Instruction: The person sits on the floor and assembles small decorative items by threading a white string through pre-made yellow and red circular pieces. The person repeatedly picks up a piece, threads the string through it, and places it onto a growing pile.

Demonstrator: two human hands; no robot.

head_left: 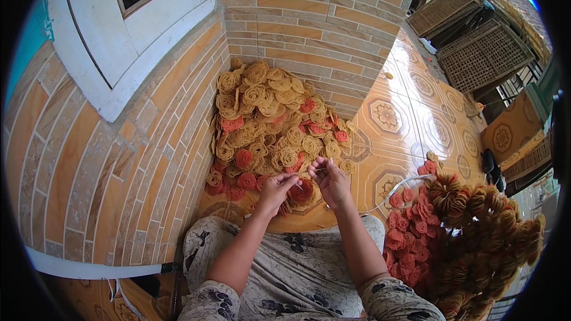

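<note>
1. One dark red round bundle (pixel 301 195) is sitting at the centre, between the two hands and just before the lap.
2. At 9 o'clock from it, the left hand (pixel 276 191) is bringing its thumb and fingertips together in a pinch; what it is gripping is too small to tell.
3. Between 2 and 3 o'clock, the right hand (pixel 334 185) is also pinching at its tips, slightly higher; its hold is likewise too fine to identify.
4. From 10 to 1 o'clock, a large pile of tan rosettes (pixel 262 98) is spreading into the wall corner, with red rosettes (pixel 243 158) showing among them.
5. Toward 4 o'clock, a heap of coral-red rosettes (pixel 410 235) is lying beside stacked brown bundles (pixel 485 244).
6. At 6 o'clock, patterned cloth (pixel 291 270) is covering the lap.
7. Farther out, a brick-patterned wall (pixel 119 172) is rising at 9 o'clock, and woven panels (pixel 485 56) are leaning at 2 o'clock above the tiled floor (pixel 380 160).
</note>
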